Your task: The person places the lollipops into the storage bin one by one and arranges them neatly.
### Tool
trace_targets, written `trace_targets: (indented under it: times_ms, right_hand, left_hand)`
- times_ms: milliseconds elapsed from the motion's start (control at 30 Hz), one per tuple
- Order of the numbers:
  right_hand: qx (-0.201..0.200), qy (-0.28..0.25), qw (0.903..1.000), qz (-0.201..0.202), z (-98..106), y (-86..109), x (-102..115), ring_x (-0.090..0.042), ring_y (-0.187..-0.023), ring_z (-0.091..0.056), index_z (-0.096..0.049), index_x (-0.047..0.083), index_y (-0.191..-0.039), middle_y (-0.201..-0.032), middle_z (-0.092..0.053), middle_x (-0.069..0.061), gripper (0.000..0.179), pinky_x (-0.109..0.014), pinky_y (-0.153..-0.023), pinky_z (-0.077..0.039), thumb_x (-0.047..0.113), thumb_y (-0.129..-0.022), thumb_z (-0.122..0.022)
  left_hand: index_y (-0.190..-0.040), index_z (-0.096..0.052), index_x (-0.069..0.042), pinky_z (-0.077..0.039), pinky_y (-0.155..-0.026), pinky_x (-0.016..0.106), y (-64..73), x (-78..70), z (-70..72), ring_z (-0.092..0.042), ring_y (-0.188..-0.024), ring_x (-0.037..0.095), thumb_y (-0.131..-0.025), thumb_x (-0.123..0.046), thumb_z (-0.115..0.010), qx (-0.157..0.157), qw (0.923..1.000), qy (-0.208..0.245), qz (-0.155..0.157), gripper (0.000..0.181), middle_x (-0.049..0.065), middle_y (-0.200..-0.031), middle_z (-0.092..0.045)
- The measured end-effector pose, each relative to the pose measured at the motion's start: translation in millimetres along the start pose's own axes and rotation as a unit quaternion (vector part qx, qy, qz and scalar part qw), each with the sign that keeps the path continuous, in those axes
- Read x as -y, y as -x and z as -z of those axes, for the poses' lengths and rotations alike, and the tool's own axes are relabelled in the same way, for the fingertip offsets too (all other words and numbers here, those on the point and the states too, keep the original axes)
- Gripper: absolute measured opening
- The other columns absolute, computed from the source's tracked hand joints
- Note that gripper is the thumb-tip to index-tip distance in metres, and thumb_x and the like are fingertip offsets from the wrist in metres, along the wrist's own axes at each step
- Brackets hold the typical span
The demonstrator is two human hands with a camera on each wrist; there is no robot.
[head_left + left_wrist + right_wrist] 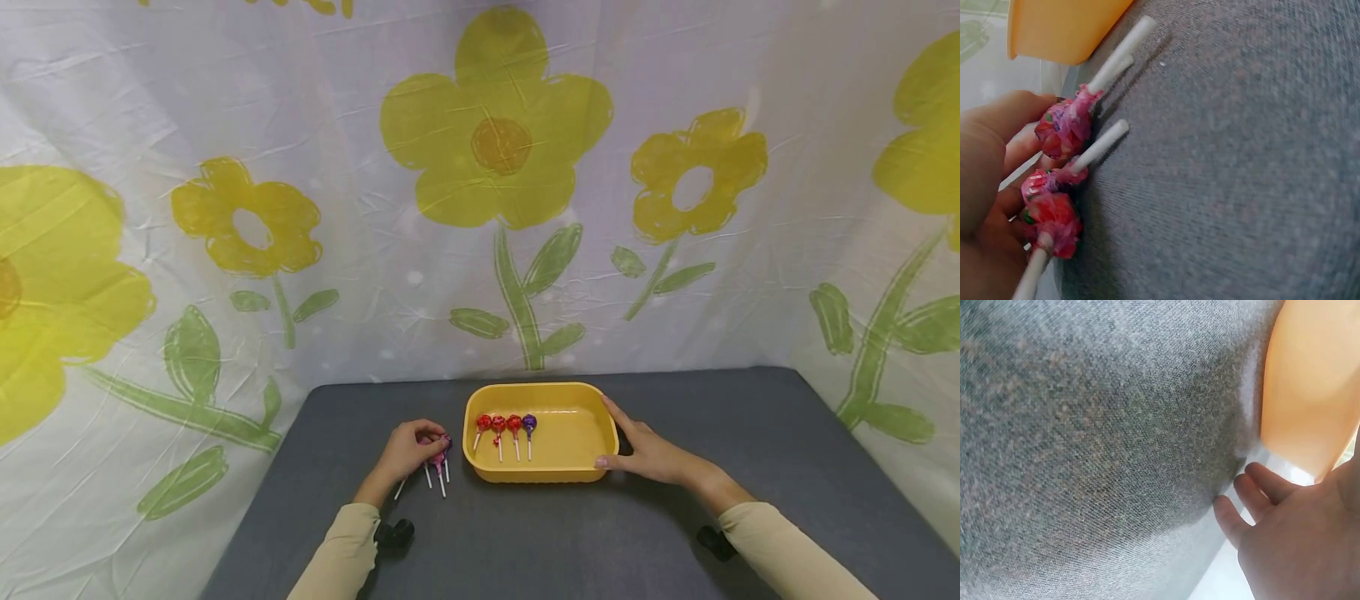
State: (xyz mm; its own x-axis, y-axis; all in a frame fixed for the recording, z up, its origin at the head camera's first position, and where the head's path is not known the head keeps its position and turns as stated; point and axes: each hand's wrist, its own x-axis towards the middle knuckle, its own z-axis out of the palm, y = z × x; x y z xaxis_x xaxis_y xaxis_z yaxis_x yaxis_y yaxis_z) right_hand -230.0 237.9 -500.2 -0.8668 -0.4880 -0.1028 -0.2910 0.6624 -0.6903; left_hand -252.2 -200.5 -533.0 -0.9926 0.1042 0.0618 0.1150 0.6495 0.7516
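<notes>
My left hand (411, 450) reaches over a small group of lollipops (438, 471) left of the yellow tray (542, 476). Thumb and fingertips pinch a dark purple lollipop (447, 451) at the group's right side. In the left wrist view, pink-wrapped lollipops (1054, 219) with white sticks lie close against the fingers; the fingertips are partly hidden. Inside the tray, several lollipops stand in a row at the left: red ones (498, 424) and a purple one (529, 423). My right hand (648, 454) rests at the tray's right end, thumb at the front, fingers extended along the side.
A dark grey cloth-covered table (555, 542) lies under everything. Behind it hangs a pale curtain (420, 283) painted with yellow flowers. Each wrist carries a black strap device, one on the left (395, 533) and one on the right (716, 542).
</notes>
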Motion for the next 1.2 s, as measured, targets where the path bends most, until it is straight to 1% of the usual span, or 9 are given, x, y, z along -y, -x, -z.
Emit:
trace_targets:
  times_ms: [133, 267, 367, 500, 600, 733, 800, 933, 1200]
  right_hand:
    - [-0.001, 0.003, 1.0000, -0.002, 0.0, 1.0, 0.1, -0.056, -0.145, -0.023, 0.006, 0.021, -0.160, -0.163, -0.015, -0.028, 0.108, -0.074, -0.107, -0.030, 0.051, -0.089, -0.069]
    - [-0.001, 0.007, 1.0000, -0.001, -0.2, 1.3, 0.9, -0.055, -0.145, -0.023, 0.007, 0.021, -0.160, -0.163, -0.015, -0.029, 0.108, -0.073, -0.107, -0.031, 0.051, -0.089, -0.068]
    - [-0.001, 0.007, 1.0000, 0.006, -0.4, 1.7, 1.7, -0.055, -0.145, -0.023, 0.007, 0.019, -0.160, -0.163, -0.014, -0.030, 0.108, -0.072, -0.108, -0.032, 0.050, -0.089, -0.068]
    - [-0.002, 0.001, 0.9999, 0.011, -1.1, 2.2, 2.3, -0.053, -0.146, -0.023, 0.006, 0.018, -0.160, -0.163, -0.014, -0.029, 0.108, -0.070, -0.109, -0.032, 0.050, -0.090, -0.068]
    - [-0.002, -0.001, 0.9999, 0.014, -1.4, 1.9, 1.8, -0.052, -0.147, -0.023, 0.007, 0.018, -0.160, -0.163, -0.014, -0.029, 0.108, -0.070, -0.110, -0.031, 0.050, -0.090, -0.068]
    - [-0.004, -0.003, 0.9998, 0.018, -1.1, 1.9, 1.3, -0.053, -0.147, -0.023, 0.007, 0.017, -0.160, -0.163, -0.014, -0.029, 0.108, -0.070, -0.110, -0.030, 0.049, -0.090, -0.069]
    - [-0.003, -0.003, 0.9998, 0.018, -1.2, 1.6, 0.8, -0.053, -0.147, -0.023, 0.007, 0.017, -0.160, -0.163, -0.015, -0.029, 0.108, -0.070, -0.110, -0.030, 0.049, -0.090, -0.069]
    - [-0.004, -0.001, 0.9998, 0.017, -1.3, 0.8, -0.2, -0.053, -0.146, -0.024, 0.006, 0.019, -0.160, -0.163, -0.016, -0.029, 0.108, -0.071, -0.109, -0.031, 0.049, -0.089, -0.069]
    - [-0.003, 0.006, 1.0000, 0.002, -0.4, -0.1, -0.3, -0.053, -0.146, -0.025, 0.006, 0.020, -0.160, -0.163, -0.016, -0.028, 0.108, -0.072, -0.109, -0.030, 0.051, -0.089, -0.069]
  left_hand:
    - [-0.096, -0.074, -0.011, -0.048, -0.060, 0.020, 0.4, -4.3, -0.3, -0.059, -0.070, 0.008, -0.082, -0.019, -0.081, 0.003, 0.9999, -0.009, 0.007, 0.018, 0.001, -0.084, -0.071]
    - [-0.094, -0.075, -0.011, -0.047, -0.061, 0.020, 1.1, -6.7, -0.5, -0.058, -0.070, 0.008, -0.082, -0.018, -0.081, -0.002, 0.9998, -0.020, 0.008, 0.015, 0.000, -0.082, -0.070]
    - [-0.094, -0.075, -0.011, -0.048, -0.058, 0.021, 1.6, -7.8, 0.5, -0.058, -0.069, 0.008, -0.082, -0.016, -0.080, -0.010, 0.9998, -0.014, 0.007, 0.015, 0.001, -0.081, -0.070]
    - [-0.095, -0.075, -0.010, -0.051, -0.059, 0.021, 1.1, -12.7, 6.3, -0.062, -0.070, 0.009, -0.081, -0.013, -0.080, -0.035, 0.9993, 0.010, -0.004, 0.015, 0.003, -0.083, -0.073]
    - [-0.095, -0.075, -0.010, -0.053, -0.064, 0.021, -0.3, -18.4, 12.3, -0.066, -0.074, 0.010, -0.081, -0.012, -0.081, -0.058, 0.9979, 0.020, -0.017, 0.015, 0.004, -0.087, -0.075]
    - [-0.097, -0.075, -0.011, -0.057, -0.069, 0.024, -1.8, -24.6, 18.1, -0.070, -0.080, 0.013, -0.080, -0.012, -0.081, -0.073, 0.9965, 0.033, -0.025, 0.018, 0.006, -0.092, -0.076]
    - [-0.099, -0.074, -0.012, -0.057, -0.072, 0.025, -2.5, -27.5, 19.9, -0.071, -0.083, 0.014, -0.080, -0.013, -0.081, -0.075, 0.9960, 0.042, -0.023, 0.020, 0.006, -0.095, -0.076]
    - [-0.101, -0.073, -0.012, -0.057, -0.074, 0.026, -5.4, -35.1, 22.6, -0.071, -0.087, 0.017, -0.081, -0.013, -0.081, -0.076, 0.9947, 0.061, -0.035, 0.022, 0.008, -0.099, -0.075]
    - [-0.101, -0.073, -0.017, -0.057, -0.074, 0.027, -14.0, -52.4, 24.4, -0.069, -0.089, 0.015, -0.081, -0.020, -0.082, -0.065, 0.9954, 0.055, -0.044, 0.022, 0.003, -0.099, -0.074]
